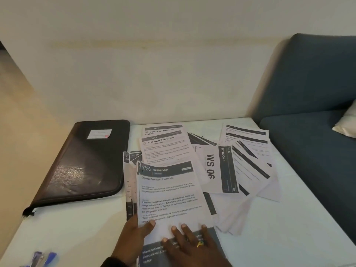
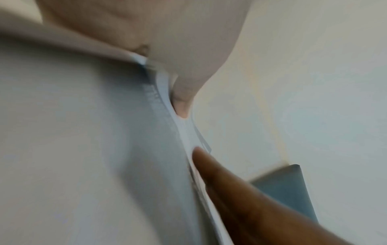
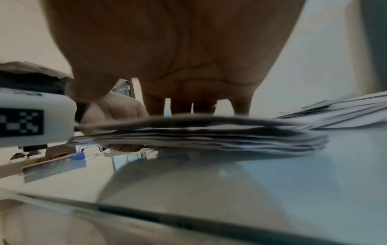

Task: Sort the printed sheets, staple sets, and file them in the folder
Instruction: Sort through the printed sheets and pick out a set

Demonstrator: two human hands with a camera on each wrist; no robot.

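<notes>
Pinching the near left edge of the stack (image 1: 133, 199) with the left hand (image 1: 133, 239), laying the thumb on top and tucking the fingers out of sight beneath; in the left wrist view, squeezing the paper edges between thumb and a finger. Pressing down with the right hand (image 1: 192, 245), spreading straight fingers flat across the lower part of the top sheet (image 1: 169, 191), wearing a ring (image 1: 200, 244).

Holding that top sheet, headed BATHROOM, with its long axis running away from the body, tipping slightly left. Leaving the fanned sheets (image 1: 248, 160) just to the right, overlapping loosely at mixed angles, white with dark header bars, some turned sideways.

Judging the sorting as only begun: nothing visibly stapled, nothing filed. Looking further out, finding the folder (image 1: 86, 164) ahead and left of both hands, lying shut and flat on the table (image 1: 289, 237), dark and glossy, bearing a small label, long axis running away, touching or nearly touching the stack's left edge; sitting nearer the left hand.

Noting a small blue object (image 1: 44, 258) at the near left, too blurred to name, and a blue sofa (image 1: 308, 112) beyond the table's right edge.
</notes>
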